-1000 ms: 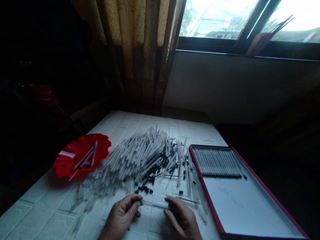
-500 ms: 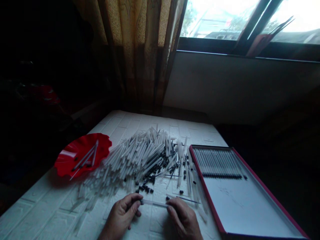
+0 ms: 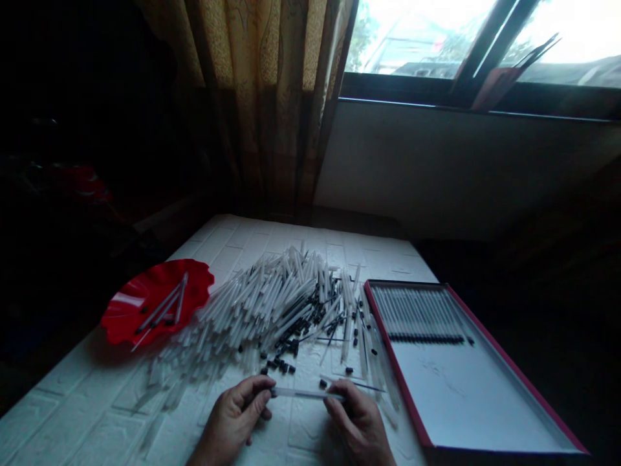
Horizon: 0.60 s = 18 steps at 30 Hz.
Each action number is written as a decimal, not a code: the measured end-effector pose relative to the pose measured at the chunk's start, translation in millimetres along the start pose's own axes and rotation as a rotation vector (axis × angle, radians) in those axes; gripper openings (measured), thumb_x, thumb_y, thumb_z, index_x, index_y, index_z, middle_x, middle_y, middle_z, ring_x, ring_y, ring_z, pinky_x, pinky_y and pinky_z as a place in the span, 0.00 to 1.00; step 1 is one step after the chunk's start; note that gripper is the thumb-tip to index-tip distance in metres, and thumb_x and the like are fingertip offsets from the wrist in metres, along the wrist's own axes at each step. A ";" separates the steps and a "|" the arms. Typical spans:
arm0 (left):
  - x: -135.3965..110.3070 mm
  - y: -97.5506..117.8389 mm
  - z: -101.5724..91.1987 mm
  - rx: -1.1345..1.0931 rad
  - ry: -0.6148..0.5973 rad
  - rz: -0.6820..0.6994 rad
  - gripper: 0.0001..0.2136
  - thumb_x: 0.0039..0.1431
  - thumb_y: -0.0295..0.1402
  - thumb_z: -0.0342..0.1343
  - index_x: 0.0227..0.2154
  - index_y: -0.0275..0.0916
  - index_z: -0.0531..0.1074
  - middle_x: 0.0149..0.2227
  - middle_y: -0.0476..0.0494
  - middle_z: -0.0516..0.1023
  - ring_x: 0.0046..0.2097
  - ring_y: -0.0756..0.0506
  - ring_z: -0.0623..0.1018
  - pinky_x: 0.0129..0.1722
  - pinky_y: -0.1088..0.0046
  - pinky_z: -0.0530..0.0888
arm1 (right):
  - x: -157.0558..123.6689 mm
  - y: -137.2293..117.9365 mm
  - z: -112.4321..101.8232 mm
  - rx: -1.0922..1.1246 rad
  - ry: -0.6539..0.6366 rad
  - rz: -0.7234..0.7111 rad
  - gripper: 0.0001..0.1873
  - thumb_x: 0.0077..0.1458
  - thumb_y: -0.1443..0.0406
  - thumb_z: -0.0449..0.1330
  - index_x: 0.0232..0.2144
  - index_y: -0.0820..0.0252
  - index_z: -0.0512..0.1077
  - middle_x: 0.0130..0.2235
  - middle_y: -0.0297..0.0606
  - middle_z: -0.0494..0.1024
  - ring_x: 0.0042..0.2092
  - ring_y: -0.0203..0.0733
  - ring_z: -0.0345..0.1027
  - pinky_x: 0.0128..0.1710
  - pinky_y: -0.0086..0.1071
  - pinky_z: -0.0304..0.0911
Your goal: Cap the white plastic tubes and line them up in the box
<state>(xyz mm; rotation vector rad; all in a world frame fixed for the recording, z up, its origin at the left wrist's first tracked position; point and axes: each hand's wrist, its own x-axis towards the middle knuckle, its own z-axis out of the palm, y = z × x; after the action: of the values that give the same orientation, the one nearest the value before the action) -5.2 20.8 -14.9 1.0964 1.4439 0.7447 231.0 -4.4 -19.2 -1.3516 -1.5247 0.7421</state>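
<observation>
A clear plastic pen barrel lies level between my two hands, just above the table. Pinched at its left end are the thumb and forefinger of my left hand. My right hand closes thumb and fingers on the other end, partly hiding it. Just beyond my hands sit several small black caps, with a thin dark refill by my right fingers. A big heap of clear pen barrels spreads over the middle of the table.
At left stands a red wavy-edged dish holding some pen parts. A shallow red-rimmed box on the right has a row of pens at its far end. Behind the white table are a curtain and window.
My right fingers have shifted slightly along the pen barrel, with the thumb and fingertips changing position. My left hand keeps its pinch. The whole view has drifted slightly.
</observation>
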 end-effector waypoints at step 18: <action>-2.4 2.5 2.3 0.003 -0.027 0.094 0.19 0.45 0.50 0.63 0.33 0.39 0.79 0.22 0.50 0.77 0.23 0.49 0.74 0.17 0.80 0.67 | 4.5 -15.0 6.4 0.462 0.102 0.411 0.22 0.47 0.46 0.65 0.26 0.60 0.71 0.20 0.28 0.68 0.18 0.29 0.52 0.17 0.24 0.48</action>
<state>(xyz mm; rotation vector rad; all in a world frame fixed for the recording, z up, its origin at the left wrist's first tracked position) -2.5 19.2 -12.1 1.1787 1.3793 0.7911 219.4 -2.3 -7.1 -1.3282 -0.9214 1.1783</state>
